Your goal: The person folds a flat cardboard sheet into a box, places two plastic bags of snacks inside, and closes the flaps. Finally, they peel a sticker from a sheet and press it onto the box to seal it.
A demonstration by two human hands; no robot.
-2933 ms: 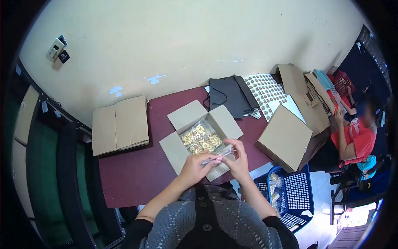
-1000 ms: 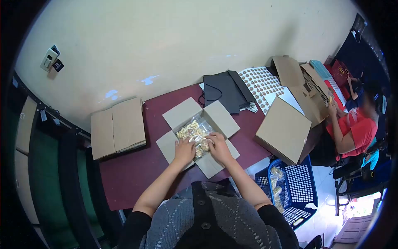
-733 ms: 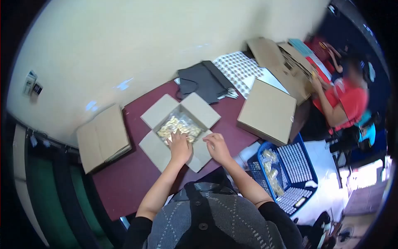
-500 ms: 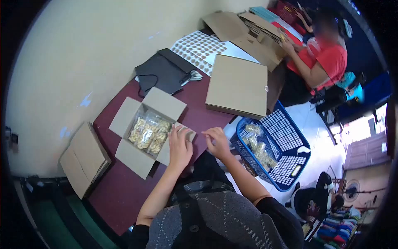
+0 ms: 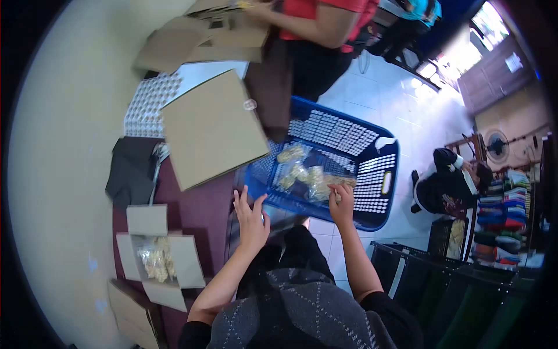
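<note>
Several clear bags of pale snacks (image 5: 302,174) lie heaped in the blue basket (image 5: 372,174), which sits on the tiled floor just beside the dark red surface (image 5: 200,206). The person's right hand (image 5: 342,200) reaches down into that basket, its fingers (image 5: 335,192) closed on the edge of one bag near the front wall. The left hand (image 5: 251,218) hovers at the edge of the surface with its fingers (image 5: 244,198) spread open, holding nothing, close to the basket's near corner. Over to the left, an open cardboard box (image 5: 157,256) stands on the surface with all flaps folded out, and more clear bags of the same pale snacks (image 5: 154,262) rest inside it. A large closed cardboard box (image 5: 212,128) lies between the open box and the basket, its corner overhanging the basket's rim. Behind it lie a black bag (image 5: 131,168) and a sheet of round stickers (image 5: 148,102). At the far end of the surface another person in a red shirt (image 5: 322,11) stands over flattened cardboard (image 5: 192,43).
</note>
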